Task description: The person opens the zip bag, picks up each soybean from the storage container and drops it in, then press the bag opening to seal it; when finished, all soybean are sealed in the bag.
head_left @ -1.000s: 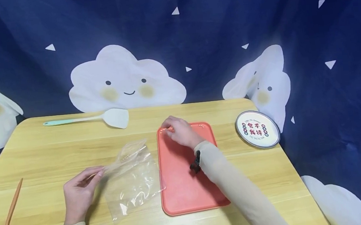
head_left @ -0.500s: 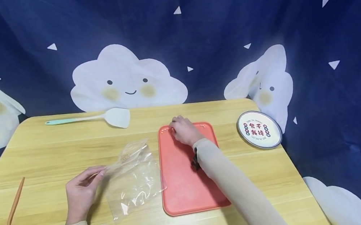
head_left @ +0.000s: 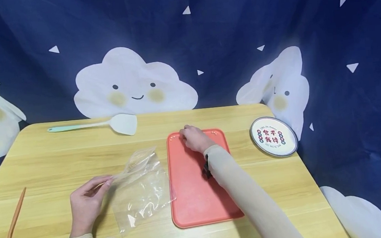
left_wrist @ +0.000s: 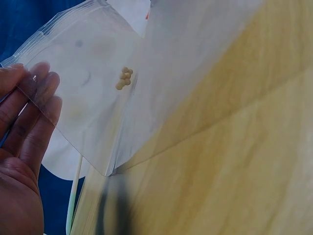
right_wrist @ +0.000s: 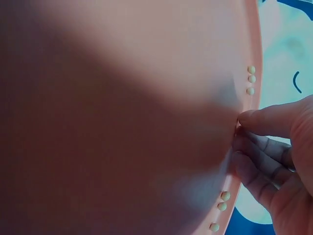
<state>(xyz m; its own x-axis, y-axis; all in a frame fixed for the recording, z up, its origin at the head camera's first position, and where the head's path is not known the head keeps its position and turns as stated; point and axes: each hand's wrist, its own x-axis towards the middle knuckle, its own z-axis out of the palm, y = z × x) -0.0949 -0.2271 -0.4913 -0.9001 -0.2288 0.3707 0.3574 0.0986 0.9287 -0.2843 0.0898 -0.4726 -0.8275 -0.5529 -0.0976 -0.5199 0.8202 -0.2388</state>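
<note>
Nearest me, my left hand (head_left: 86, 205) pinched the edge of the clear bag (head_left: 144, 194), which stretched rightward from that grip until its corner overlapped the left edge of the red tray (head_left: 198, 195) in my head view. A small clump of beads (left_wrist: 124, 78) showed through the plastic. The tray lay with its long axis running away from me. At its far rim (right_wrist: 253, 44), my right hand (head_left: 196, 138) had thumb and fingertips close together; I could not tell whether a bead sat between them. Along that rim, crosswise to the tray's length, three pale beads (right_wrist: 251, 79) lay on my thumb's side, to the left, and three others (right_wrist: 222, 206) to the right. My right hand was the nearer to both groups; the bag lay leftward and closer to me than that hand.
</note>
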